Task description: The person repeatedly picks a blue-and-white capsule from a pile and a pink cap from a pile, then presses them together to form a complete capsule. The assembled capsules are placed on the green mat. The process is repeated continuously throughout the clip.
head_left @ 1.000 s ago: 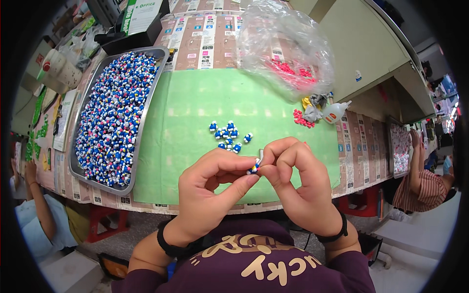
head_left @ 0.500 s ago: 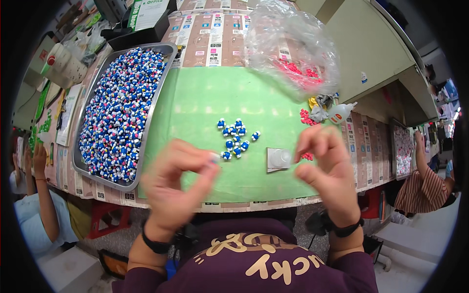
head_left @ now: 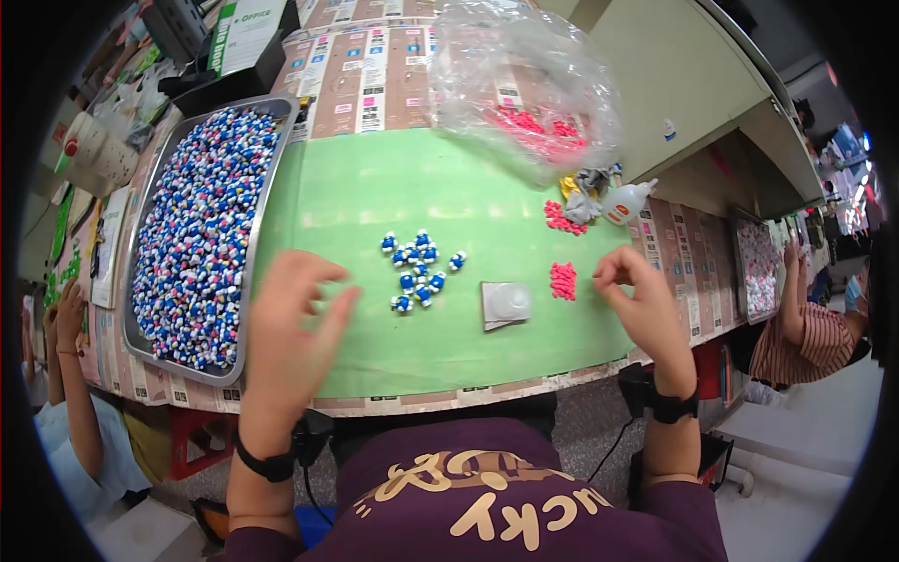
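Note:
My left hand is just right of the metal tray, slightly blurred, thumb and fingers apart with nothing visible between them. Small blue-and-white figurines lie in a loose group on the green mat, to the right of that hand. My right hand is at the mat's right side, its fingers curled and pressed toward the thumb; whatever is in them, if anything, is hidden. Beside its fingertips sits a small pile of pink pieces. A small round whitish dish stands on a square card between the hands.
Many more figurines fill the tray. Behind the mat lies a clear plastic bag of pink pieces. More pink pieces, a grey crumpled wad and a squeeze bottle stand at the right, near a cabinet. Other people sit on both sides.
My left hand has moved left toward the tray and its pinched fingers have opened; the small piece no longer shows. My right hand has shifted slightly and its fingers have closed beside the pink pile.

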Demonstrator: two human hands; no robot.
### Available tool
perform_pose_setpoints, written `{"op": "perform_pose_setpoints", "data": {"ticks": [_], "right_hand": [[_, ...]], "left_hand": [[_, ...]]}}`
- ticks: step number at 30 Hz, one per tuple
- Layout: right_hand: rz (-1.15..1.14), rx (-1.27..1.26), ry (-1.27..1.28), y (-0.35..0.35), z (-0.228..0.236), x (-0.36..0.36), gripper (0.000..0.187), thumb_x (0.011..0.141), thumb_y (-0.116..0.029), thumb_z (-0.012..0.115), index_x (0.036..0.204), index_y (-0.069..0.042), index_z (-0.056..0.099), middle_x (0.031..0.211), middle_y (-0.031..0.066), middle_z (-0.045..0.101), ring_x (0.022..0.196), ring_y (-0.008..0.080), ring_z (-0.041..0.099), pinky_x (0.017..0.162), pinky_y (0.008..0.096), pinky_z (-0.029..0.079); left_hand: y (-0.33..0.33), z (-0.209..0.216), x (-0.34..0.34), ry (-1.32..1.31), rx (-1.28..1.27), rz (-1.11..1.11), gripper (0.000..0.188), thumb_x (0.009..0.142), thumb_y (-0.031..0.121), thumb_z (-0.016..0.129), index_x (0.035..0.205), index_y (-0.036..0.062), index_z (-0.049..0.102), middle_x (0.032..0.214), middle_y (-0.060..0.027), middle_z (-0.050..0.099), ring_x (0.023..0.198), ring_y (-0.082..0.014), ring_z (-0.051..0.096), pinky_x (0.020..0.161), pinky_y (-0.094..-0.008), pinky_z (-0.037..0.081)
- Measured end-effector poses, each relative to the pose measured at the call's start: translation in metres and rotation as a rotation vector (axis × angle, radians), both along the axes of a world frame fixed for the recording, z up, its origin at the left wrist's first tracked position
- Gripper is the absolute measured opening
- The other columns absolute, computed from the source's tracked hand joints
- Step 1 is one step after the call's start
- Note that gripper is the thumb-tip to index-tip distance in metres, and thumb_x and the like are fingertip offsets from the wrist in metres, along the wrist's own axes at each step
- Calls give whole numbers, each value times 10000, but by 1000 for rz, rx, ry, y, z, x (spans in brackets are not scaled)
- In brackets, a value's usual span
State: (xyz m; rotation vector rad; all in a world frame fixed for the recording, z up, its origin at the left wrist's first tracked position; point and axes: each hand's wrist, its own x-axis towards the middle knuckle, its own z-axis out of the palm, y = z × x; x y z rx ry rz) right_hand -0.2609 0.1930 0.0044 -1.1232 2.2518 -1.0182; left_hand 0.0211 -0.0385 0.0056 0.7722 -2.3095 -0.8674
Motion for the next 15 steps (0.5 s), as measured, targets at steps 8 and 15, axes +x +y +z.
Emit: {"op": "perform_pose_setpoints", "data": {"ticks": [8, 15], "right_hand": [[75, -27, 106, -1, -13, 16, 116, 813, 92, 579, 840, 5, 506, 765, 113, 543, 713, 223, 557, 662, 319, 448], [102, -37, 254, -3, -21, 22, 150, 755, 100, 582, 831, 1, 499, 762, 140, 540, 736, 319, 562, 668, 381, 455]], "left_hand": [[20, -16, -31, -241, 70, -327, 150, 793, -16, 686, 934, 15, 646, 942, -130, 566, 838, -321, 611, 734, -401, 495], [22, -15, -23, -232, 90, -315, 138, 800, -47, 674, 927, -15, 631, 920, -111, 570, 766, -242, 600, 675, -330, 489]]}}
